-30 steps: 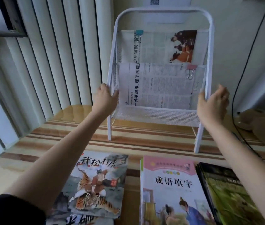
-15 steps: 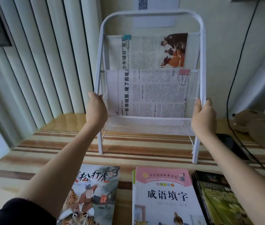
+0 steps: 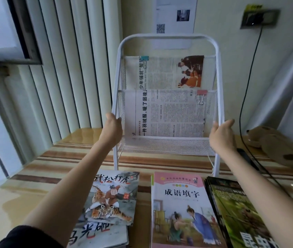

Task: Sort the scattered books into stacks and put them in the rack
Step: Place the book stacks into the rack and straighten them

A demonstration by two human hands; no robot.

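Observation:
A white wire rack (image 3: pixel 167 35) stands on the striped table, with folded newspapers clipped in its upper pocket (image 3: pixel 163 72) and lower pocket (image 3: pixel 165 113). My left hand (image 3: pixel 112 130) grips the rack's left post. My right hand (image 3: pixel 221 136) wraps the right post, thumb and fingers on either side of it. In front lie a tiger-cover book (image 3: pixel 114 196) on top of another book (image 3: pixel 97 233), a pink-topped book (image 3: pixel 179 208), and a stack of dark green books (image 3: pixel 237 212).
Vertical blinds and a window fill the left side. A black cable (image 3: pixel 244 104) hangs from a wall socket (image 3: pixel 260 16) down past a dark phone (image 3: pixel 247 158). A brown cardboard object (image 3: pixel 281 147) sits at the right edge of the table.
My right hand, open beside the right post a second ago, has taken hold of it. The rack's front legs now sit slightly closer to the books.

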